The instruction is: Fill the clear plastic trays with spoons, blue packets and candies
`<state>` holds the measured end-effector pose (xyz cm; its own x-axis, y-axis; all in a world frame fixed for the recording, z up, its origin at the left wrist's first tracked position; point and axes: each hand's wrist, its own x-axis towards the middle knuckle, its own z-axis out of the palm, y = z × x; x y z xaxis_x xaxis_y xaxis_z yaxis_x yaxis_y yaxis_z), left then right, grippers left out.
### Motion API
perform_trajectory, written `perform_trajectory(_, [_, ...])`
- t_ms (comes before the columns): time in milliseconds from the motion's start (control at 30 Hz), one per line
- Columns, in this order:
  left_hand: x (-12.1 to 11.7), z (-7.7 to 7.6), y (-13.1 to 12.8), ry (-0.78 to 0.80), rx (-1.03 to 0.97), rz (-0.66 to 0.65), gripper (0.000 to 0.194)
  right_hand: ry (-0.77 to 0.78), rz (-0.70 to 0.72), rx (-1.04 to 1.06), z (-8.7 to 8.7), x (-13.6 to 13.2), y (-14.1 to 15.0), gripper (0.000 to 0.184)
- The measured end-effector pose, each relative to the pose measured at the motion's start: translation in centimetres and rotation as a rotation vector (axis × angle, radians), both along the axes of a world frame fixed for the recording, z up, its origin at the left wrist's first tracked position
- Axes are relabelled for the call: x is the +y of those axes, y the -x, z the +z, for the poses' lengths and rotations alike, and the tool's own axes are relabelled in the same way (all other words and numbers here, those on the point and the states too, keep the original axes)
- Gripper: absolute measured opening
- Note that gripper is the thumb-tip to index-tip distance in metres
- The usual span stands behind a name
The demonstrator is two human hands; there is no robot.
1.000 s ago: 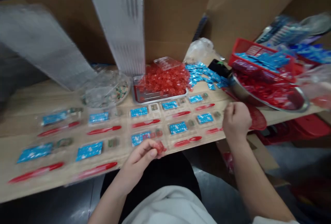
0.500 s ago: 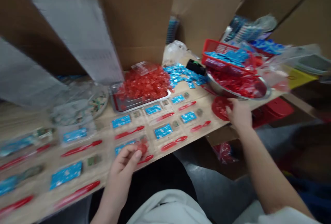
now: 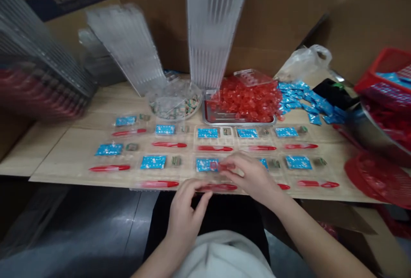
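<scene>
In the head view, my right hand [image 3: 255, 179] is over a blue packet [image 3: 203, 164] in the front middle, fingertips pinched around a small red translucent piece [image 3: 222, 166]. A small red square outline shows on that packet, beside the fingertips. Close by on the left, my left hand [image 3: 188, 209] has thumb and forefinger apart with nothing visible between them. Its fingertips are at the end of a slim red plastic tool [image 3: 221, 187] at the table edge. Clear trays lie in two rows, each with a blue packet, a small greenish piece and a red tool.
Behind the rows, a metal tray [image 3: 240, 120] bears a heap of red translucent pieces [image 3: 250, 98]. Left of it is a round clear dish [image 3: 175, 109]. Stacked clear trays [image 3: 215, 25] lean at the back. Loose blue packets [image 3: 297, 96], a metal bowl [image 3: 369, 124] and a red dish [image 3: 356, 171] stand right.
The view has swung left. My right hand has left the red dish and come to the middle trays. The red piece formerly in my left hand's fingers is gone from them.
</scene>
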<state>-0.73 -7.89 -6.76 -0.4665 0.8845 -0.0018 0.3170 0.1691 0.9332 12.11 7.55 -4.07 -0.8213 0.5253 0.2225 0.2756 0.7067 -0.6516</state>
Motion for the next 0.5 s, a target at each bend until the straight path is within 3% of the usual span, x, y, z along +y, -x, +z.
perform_trajectory(67, [-0.8, -1.2, 0.8, -0.084, 0.406, -0.038, 0.017, -0.160, 0.063, -0.048, -0.9, 0.5, 2.1, 0.006])
perform_trajectory(133, [-1.0, -2.1, 1.2, -0.117, 0.623, -0.092, 0.022, -0.286, 0.110, -0.122, -1.9, 0.1, 3.9, 0.006])
perform_trajectory(267, [-0.7, -2.8, 1.4, -0.144, 0.719, -0.122, 0.021, -0.412, 0.115, -0.242, -3.1, -1.2, 5.0, 0.008])
perform_trajectory(367, [-0.4, -2.7, 1.5, -0.161, 0.722, -0.127, 0.021, -0.276, 0.155, -0.247, -2.6, 0.5, 5.3, 0.009])
perform_trajectory(433, [-0.3, -2.7, 1.6, -0.174, 0.727, -0.135, 0.022, -0.166, 0.051, -0.237, -2.0, 3.7, 6.4, 0.016])
perform_trajectory(500, [-0.3, -2.7, 1.6, -0.181, 0.743, -0.139, 0.022, -0.197, -0.206, -0.280, -1.5, 7.6, 8.5, 0.023])
